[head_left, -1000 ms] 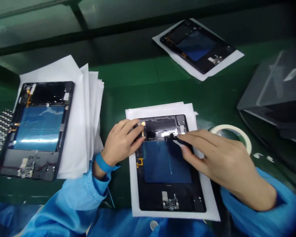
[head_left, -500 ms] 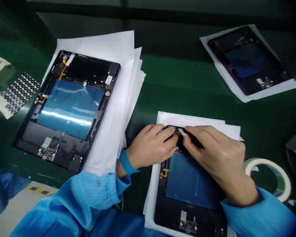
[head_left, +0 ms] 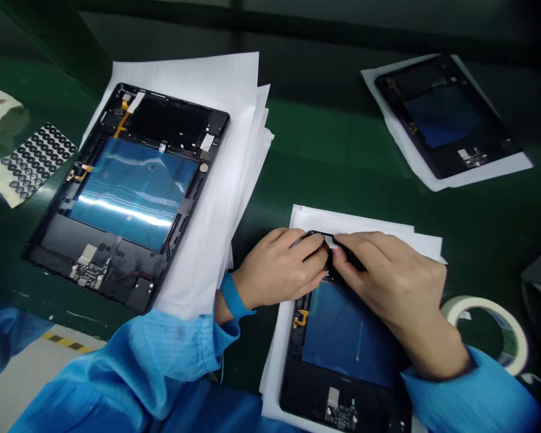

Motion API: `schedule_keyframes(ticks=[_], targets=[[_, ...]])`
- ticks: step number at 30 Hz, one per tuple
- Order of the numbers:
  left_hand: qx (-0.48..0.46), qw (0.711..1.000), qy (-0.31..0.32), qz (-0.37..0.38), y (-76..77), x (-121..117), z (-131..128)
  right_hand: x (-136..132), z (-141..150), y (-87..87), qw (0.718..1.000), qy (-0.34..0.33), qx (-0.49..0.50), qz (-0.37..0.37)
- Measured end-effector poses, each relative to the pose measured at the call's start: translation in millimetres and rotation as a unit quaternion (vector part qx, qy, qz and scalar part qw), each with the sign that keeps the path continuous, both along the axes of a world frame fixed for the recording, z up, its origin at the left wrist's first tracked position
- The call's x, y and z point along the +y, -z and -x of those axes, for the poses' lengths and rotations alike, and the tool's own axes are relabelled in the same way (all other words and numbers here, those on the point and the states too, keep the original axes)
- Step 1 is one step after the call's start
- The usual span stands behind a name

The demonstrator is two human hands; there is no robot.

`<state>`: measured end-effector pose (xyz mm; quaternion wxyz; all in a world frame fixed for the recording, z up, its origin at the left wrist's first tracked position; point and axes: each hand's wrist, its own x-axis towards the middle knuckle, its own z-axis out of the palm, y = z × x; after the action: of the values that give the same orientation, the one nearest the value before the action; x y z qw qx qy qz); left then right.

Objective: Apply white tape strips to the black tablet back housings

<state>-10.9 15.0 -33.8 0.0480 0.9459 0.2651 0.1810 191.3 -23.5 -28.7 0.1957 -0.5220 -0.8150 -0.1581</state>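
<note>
An opened black tablet (head_left: 342, 391) with a blue battery (head_left: 351, 337) lies on white sheets in front of me. At its top left corner my left hand (head_left: 282, 264) rests with bent, closed fingers. What those fingertips press or pinch is hidden. Between thumb and forefinger, my right hand (head_left: 397, 288) pinches a small white strip of tape (head_left: 330, 242) at the tablet's upper edge. Both hands cover most of the upper part of the tablet, and their fingertips are close together.
At left, another opened tablet (head_left: 130, 192) sits on stacked white sheets (head_left: 232, 120). A third tablet (head_left: 446, 114) lies at the back right. A roll of tape (head_left: 520, 346) is by my right wrist. A sheet of black round stickers (head_left: 38, 156) lies far left.
The white strip lies lower and flatter against the tablet, and my right fingertips have moved slightly left towards my left hand. The whole view has shifted a little.
</note>
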Motion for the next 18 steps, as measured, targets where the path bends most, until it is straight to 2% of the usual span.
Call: schedule_keyframes(ticks=[6, 11, 18], targets=[[-0.009, 1.0, -0.003, -0.016, 0.5, -0.8, 0.6, 1.5, 1.4, -0.4, 1.0, -0.011, -0.015, 0.011], [-0.021, 1.0, -0.013, -0.015, 1.1, -1.0, -1.0, 3.6, 2.8, -7.6, 0.999, -0.034, -0.029, 0.027], [0.0, 1.0, -0.012, 0.02, -0.8, -0.5, -0.9, -5.6, 6.9, -14.9, 0.988, -0.051, -0.116, 0.09]])
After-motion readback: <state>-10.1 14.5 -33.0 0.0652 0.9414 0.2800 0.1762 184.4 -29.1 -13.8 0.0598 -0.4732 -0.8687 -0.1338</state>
